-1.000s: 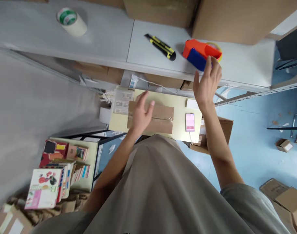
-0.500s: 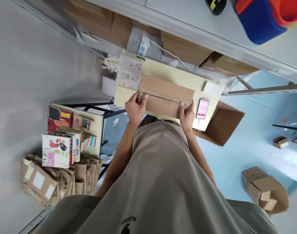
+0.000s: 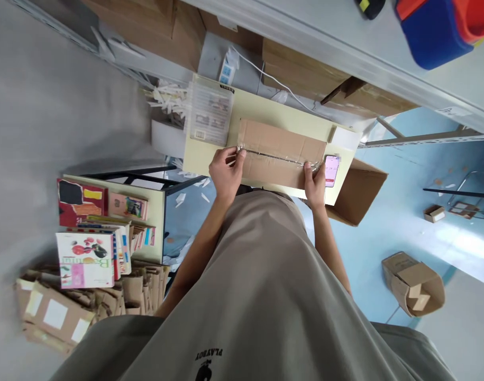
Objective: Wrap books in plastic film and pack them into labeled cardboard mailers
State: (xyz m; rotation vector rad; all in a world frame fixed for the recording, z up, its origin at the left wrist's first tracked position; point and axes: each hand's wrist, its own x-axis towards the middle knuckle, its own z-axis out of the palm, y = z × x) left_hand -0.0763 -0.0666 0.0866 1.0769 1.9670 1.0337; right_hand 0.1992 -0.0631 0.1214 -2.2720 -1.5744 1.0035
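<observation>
A flat, long cardboard box (image 3: 281, 140) lies on the pale yellow table (image 3: 257, 106) in front of me. Clear tape runs along the dark seam on its top and sticks out, crinkled, at both ends. My left hand (image 3: 228, 172) grips the left end, thumb on top at the seam. At the opposite end my right hand (image 3: 315, 185) is closed on the box the same way, its thumb near the tape's end. Fingers beneath the edges are partly hidden. Just beyond the right hand lies a lit phone (image 3: 331, 170).
A clear plastic case (image 3: 210, 116) with printed sheets sits left on the table. An open carton (image 3: 358, 193) stands off the right edge. Books (image 3: 87, 259) and folded cardboard (image 3: 55, 312) are at the left. A shelf (image 3: 345, 47) crosses above the table's far side.
The cardboard box has shifted right over the table, closer to the phone, with both hands still on its ends. My view has also moved slightly.
</observation>
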